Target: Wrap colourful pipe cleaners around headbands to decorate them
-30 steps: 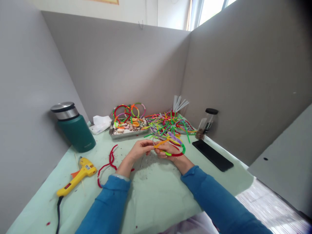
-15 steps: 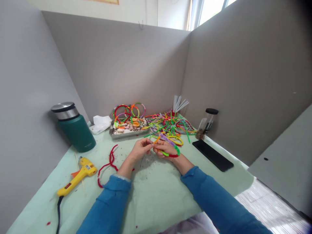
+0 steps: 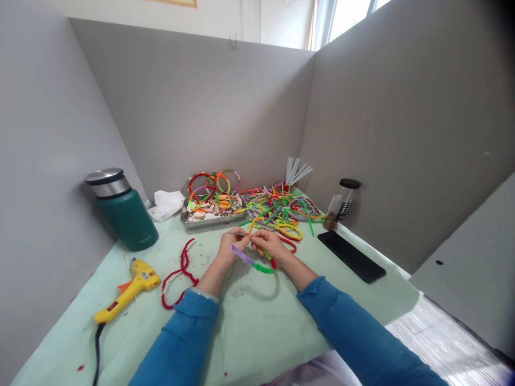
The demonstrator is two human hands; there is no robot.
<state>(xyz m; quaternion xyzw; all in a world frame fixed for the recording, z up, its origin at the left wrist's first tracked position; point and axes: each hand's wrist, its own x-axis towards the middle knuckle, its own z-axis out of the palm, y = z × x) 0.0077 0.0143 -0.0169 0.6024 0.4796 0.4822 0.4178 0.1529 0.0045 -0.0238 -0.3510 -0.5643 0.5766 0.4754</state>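
A curved strip of fuzzy pipe cleaner (image 3: 263,269), banded purple, green, red and lime, hangs below my hands. My right hand (image 3: 271,245) pinches it near its lime part, fingertips together. My left hand (image 3: 233,247) is closed close beside, its fingertips meeting the right hand's at an orange pipe cleaner piece (image 3: 253,223) that curves upward. A thin grey strip (image 3: 237,233) shows along the left fingers; its kind is unclear. The exact join between the fingers is hidden.
Left stand a green bottle (image 3: 127,217) and a yellow glue gun (image 3: 131,289). Red pipe cleaners (image 3: 183,271) lie by my left forearm. Behind are a metal tray (image 3: 215,220) of shells and heaped pipe cleaners (image 3: 281,206). A black phone-like slab (image 3: 351,256) and jar (image 3: 346,198) are right.
The banded strip has swung from over my right hand to below both hands, its purple end now at the lower left. The orange piece now arcs upward. Both hands stay close together.
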